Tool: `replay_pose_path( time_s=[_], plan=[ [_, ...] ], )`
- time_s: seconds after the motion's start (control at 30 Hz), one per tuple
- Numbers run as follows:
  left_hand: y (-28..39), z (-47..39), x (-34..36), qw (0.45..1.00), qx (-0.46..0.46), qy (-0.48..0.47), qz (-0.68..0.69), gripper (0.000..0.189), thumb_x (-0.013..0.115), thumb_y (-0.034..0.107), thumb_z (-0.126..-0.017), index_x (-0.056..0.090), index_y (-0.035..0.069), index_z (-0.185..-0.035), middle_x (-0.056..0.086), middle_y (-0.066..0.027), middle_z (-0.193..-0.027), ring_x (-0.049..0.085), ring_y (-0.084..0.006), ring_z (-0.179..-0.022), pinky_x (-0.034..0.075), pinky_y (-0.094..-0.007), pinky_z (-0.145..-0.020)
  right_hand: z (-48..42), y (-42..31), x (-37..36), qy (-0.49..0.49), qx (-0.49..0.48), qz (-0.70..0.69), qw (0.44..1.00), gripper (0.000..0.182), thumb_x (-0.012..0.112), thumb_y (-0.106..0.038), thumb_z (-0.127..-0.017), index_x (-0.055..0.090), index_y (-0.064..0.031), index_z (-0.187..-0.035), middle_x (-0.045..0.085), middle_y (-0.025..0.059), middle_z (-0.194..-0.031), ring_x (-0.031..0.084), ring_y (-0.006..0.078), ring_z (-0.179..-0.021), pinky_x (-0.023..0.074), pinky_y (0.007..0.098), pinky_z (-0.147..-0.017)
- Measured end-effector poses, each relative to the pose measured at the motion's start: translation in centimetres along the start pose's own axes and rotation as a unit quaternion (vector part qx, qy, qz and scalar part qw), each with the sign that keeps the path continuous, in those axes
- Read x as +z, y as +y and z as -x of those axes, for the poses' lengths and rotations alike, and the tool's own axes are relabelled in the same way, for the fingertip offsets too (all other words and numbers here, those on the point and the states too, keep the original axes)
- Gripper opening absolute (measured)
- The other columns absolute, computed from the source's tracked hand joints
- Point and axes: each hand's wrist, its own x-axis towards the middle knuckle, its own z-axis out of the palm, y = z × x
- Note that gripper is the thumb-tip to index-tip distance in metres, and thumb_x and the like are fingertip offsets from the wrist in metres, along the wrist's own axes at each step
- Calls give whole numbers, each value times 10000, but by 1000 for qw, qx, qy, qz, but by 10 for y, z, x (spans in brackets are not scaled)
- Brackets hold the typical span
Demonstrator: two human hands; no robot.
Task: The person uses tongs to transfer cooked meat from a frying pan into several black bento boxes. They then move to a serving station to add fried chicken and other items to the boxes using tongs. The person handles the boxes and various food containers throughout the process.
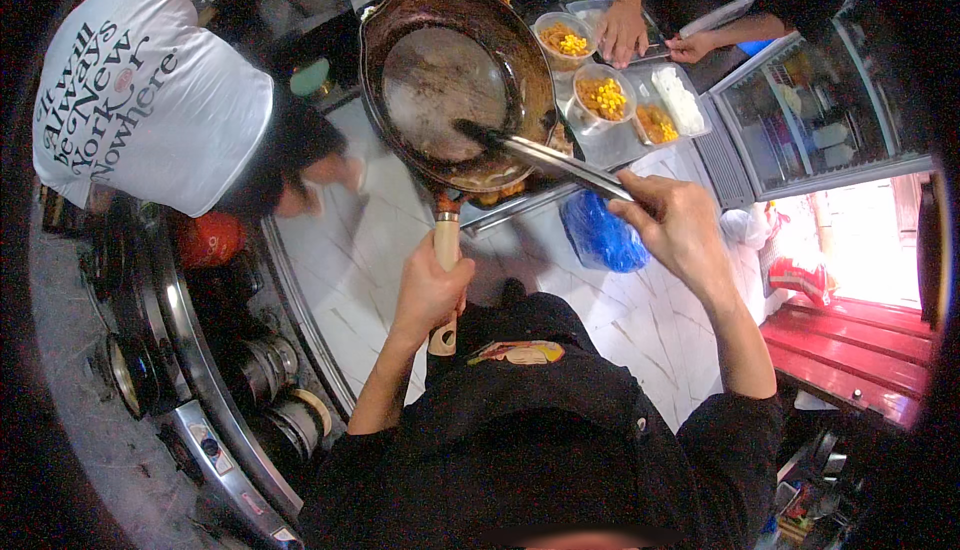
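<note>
My left hand [433,287] grips the pale wooden handle [446,239] of a large dark frying pan [450,92]. The pan is held over the counter's edge, its inside facing up at me, browned and wet with oily residue along the lower rim. In my right hand [671,224] is a pair of metal tongs [562,162]. Their dark tips reach into the pan's lower right part and appear to touch its bottom. Some browned food [501,194] shows just below the pan's rim, mostly hidden by it.
Right of the pan stand two clear cups [602,100] [564,38] of noodle-like food with corn, beside a plastic tray [697,126] with rice. A co-worker's hands [622,31] work there. Another person in a white T-shirt [150,92] stands left. A blue plastic bundle [604,231] lies below the counter.
</note>
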Motion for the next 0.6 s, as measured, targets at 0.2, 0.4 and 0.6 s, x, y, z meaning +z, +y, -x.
replay_pose_path(
  time_s=[0.2,0.4,0.6],
  plan=[
    [-3,2,-5,999,9,-17,30,187,602,54,-771,428,36,-834,462,-27,-552,438,-117,-335,362,-278,-296,9,-2,11,-35,18,6,999,298,638,-287,-783,652,-87,-1003,640,155,-783,625,329,-698,479,438,-607],
    [1,6,-6,1000,-4,-6,4,173,596,62,-773,437,38,-835,458,-23,-554,442,-119,-343,367,-275,-306,-3,16,2,-6,42,62,997,285,635,-296,-784,657,-125,-1011,645,144,-769,627,329,-703,478,437,-620],
    [6,0,-3,1000,4,8,3,168,601,76,-760,445,47,-816,465,-20,-559,474,-121,-366,389,-277,-323,-12,17,-1,-17,30,88,996,259,624,-291,-794,652,-127,-992,634,162,-741,623,339,-706,474,443,-623]
  ],
)
